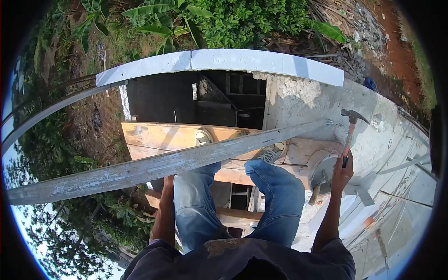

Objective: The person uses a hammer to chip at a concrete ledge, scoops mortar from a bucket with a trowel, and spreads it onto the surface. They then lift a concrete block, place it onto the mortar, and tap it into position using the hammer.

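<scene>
A hammer (349, 133) stands upright in my right hand (344, 172), its metal head above the grey concrete surface. My fingers wrap round the lower end of its handle. A long, grey, weathered beam (168, 163) slants across the view in front of my legs. At the beam's underside, by my left knee, my left forearm reaches up; the beam hides the fingers of my left hand (169, 180). Just left of my right hand sits a bucket (322, 163) with a wooden-handled tool (314, 195) in it.
Wooden planks (154, 136) lie under my shoes above a dark opening (161, 98). Pale blocks (233, 60) form a row along the far edge. The concrete slab (298, 95) extends right, with a flat metal tool (365, 196) beside the bucket. Plants grow beyond.
</scene>
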Demonstrator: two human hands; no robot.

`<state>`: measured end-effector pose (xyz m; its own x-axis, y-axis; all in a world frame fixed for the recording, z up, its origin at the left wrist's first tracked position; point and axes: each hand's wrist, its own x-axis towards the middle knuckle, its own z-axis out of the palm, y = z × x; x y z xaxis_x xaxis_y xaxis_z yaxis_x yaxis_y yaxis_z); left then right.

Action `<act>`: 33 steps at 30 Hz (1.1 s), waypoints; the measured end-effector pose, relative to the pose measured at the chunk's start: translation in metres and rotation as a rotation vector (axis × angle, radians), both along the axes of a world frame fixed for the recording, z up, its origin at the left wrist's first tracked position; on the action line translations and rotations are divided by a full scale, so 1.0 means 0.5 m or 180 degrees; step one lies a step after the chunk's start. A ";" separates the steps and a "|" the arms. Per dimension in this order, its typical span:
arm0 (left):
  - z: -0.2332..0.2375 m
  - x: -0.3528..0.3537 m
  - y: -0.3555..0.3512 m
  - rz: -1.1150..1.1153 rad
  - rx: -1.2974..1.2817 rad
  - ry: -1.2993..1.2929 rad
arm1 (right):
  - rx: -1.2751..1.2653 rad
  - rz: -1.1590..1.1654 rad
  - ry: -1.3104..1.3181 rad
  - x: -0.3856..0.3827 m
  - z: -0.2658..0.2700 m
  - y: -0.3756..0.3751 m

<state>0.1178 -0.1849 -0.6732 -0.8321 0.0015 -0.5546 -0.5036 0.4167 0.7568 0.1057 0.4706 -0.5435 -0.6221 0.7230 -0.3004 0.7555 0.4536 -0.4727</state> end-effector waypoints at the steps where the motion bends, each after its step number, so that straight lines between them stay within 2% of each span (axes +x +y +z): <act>1: 0.118 -0.001 0.053 -0.0188 -0.0406 -0.0451 | 0.0127 0.0150 0.0117 0.055 0.006 0.006; 3: 0.327 -0.059 0.198 0.1187 -0.0103 -0.1462 | 0.0012 0.0072 -0.0126 0.074 0.095 -0.057; 5: 0.420 -0.055 0.251 0.1543 -0.0109 -0.1534 | -0.0563 -0.0492 -0.0642 0.148 0.122 -0.069; 7: 0.472 -0.030 0.266 0.0980 -0.0524 -0.1697 | -0.0878 -0.0620 -0.0879 0.174 0.157 -0.091; 8: 0.505 -0.026 0.288 0.0482 -0.0789 -0.1514 | -0.0893 -0.0545 -0.0788 0.183 0.164 -0.100; 9: 0.538 -0.034 0.327 0.0384 -0.1131 -0.1550 | -0.0989 -0.0620 -0.0835 0.173 0.182 -0.111; 11: 0.579 -0.024 0.376 0.0112 -0.1259 -0.1588 | -0.1137 -0.0689 -0.0862 0.148 0.200 -0.118; 12: 0.581 -0.012 0.391 0.0133 -0.1264 -0.1592 | -0.1144 -0.0669 -0.0866 0.135 0.200 -0.115; 13: 0.579 0.006 0.403 0.0023 -0.1099 -0.1261 | -0.1027 -0.0572 -0.0813 0.119 0.199 -0.108; 16: 0.529 -0.025 0.421 -0.0125 -0.1027 -0.0471 | -0.0925 -0.0325 -0.0531 0.021 0.191 -0.084; 18: 0.449 -0.118 0.409 -0.0455 -0.1216 0.0218 | -0.1075 -0.0138 -0.0370 -0.075 0.204 -0.070; 19: 0.377 -0.141 0.378 -0.0814 -0.1528 -0.0212 | -0.1191 -0.0091 -0.0402 -0.125 0.205 -0.065; 20: 0.313 -0.203 0.359 -0.1496 -0.1703 0.1477 | -0.0968 0.0402 -0.0502 -0.164 0.193 -0.053; 21: 0.280 -0.284 0.371 -0.0872 -0.1174 0.1004 | -0.0734 0.0888 -0.0592 -0.203 0.176 -0.042; 23: 0.183 -0.429 0.367 -0.1465 -0.1603 0.1228 | -0.0400 0.1751 -0.0245 -0.283 0.148 -0.043; 25: 0.125 -0.554 0.387 -0.1871 -0.2038 0.1133 | -0.0159 0.2257 0.0175 -0.327 0.083 -0.055; 26: 0.105 -0.599 0.397 -0.2022 -0.2181 0.1283 | -0.0150 0.2261 0.0134 -0.346 0.065 -0.069; 28: 0.062 -0.652 0.418 -0.2103 -0.2164 0.1306 | 0.0005 0.2695 0.0622 -0.397 0.032 -0.117; 29: 0.049 -0.659 0.423 -0.2205 -0.2175 0.1345 | 0.0006 0.2703 0.0597 -0.413 0.023 -0.141; 31: 0.022 -0.651 0.423 -0.2317 -0.2244 0.1253 | 0.0048 0.2754 -0.0189 -0.443 0.006 -0.178; 33: 0.013 -0.646 0.422 -0.2417 -0.2322 0.1144 | 0.0154 0.2894 -0.0289 -0.445 -0.038 -0.192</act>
